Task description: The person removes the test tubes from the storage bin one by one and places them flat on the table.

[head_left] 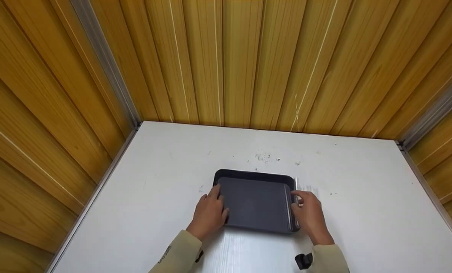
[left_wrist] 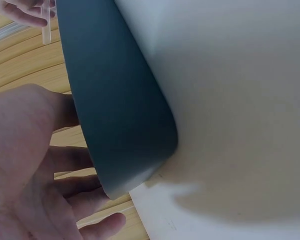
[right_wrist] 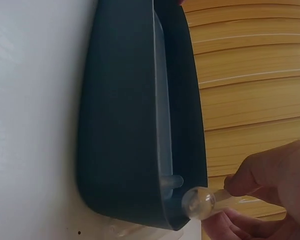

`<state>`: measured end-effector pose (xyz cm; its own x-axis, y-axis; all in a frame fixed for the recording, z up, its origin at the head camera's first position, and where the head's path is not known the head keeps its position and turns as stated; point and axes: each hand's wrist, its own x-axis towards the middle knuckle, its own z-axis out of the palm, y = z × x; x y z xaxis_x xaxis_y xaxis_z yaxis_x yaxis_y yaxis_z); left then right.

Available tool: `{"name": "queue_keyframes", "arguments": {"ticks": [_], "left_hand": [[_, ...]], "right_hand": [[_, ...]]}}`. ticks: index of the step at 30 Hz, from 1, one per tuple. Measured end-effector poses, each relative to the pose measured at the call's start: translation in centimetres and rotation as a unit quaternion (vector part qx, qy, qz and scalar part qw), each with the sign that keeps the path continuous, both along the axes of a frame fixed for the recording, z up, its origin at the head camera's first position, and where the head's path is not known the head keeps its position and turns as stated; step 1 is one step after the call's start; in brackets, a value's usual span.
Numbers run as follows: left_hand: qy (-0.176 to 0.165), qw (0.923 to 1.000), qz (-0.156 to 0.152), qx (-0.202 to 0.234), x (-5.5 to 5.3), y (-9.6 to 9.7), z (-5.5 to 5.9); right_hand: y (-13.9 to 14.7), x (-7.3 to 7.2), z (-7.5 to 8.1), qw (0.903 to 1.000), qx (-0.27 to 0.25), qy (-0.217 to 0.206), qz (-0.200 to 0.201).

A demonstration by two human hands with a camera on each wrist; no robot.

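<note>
A dark grey rectangular tray sits on the white table, with a flat grey inner surface. My left hand rests over its left rim; in the left wrist view, that hand's fingers pass behind the tray's wall. At the right rim my right hand pinches a clear tube between thumb and fingers. The tube's rounded, see-through end shows in the right wrist view by the tray corner. Another clear rod-like piece lies inside the tray along the right side.
The white table carries small dark marks behind the tray. Wood-patterned walls with metal corner posts enclose it at the back and sides. Something clear lies below the tray's corner in the right wrist view.
</note>
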<state>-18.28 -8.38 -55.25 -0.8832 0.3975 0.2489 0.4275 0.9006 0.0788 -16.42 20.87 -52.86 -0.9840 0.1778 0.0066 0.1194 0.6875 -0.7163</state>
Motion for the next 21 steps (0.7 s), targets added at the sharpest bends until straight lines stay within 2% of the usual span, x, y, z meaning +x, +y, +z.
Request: {"name": "queue_keyframes", "arguments": {"ticks": [4, 8, 21], "left_hand": [[0.003, 1.0, 0.0, -0.001, 0.0, 0.1, 0.0], [-0.008, 1.0, 0.002, 0.001, 0.0, 0.1, 0.0], [-0.017, 0.9997, 0.004, 0.014, -0.2, -0.1, 0.0]], "right_hand": [[0.5, 0.1, 0.0, 0.9999, 0.001, 0.012, -0.01], [1.0, 0.2, -0.1, 0.9996, 0.007, 0.02, -0.02], [3.0, 0.8, -0.3, 0.9994, 0.01, 0.001, -0.032]]}}
